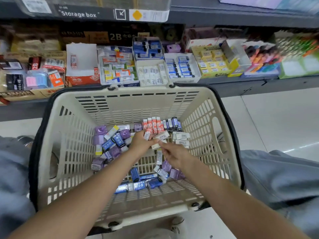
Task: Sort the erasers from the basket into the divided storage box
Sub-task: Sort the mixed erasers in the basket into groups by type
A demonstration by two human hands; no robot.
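White eraser [161, 136], long axis up-right; left hand [141, 144] fingers grip it, right hand [172, 155] fingers pinch it.

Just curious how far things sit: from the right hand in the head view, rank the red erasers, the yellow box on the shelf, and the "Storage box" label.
1. Red erasers, basket's far end.
2. Yellow box, shelf beyond, right.
3. "Storage box" label, top left.
Measured from the right hand.

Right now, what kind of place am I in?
Most likely a stationery shop aisle. A cream shopping basket holds loose erasers, the shelf behind carries open display boxes of erasers, and a carton above reads "Storage box".
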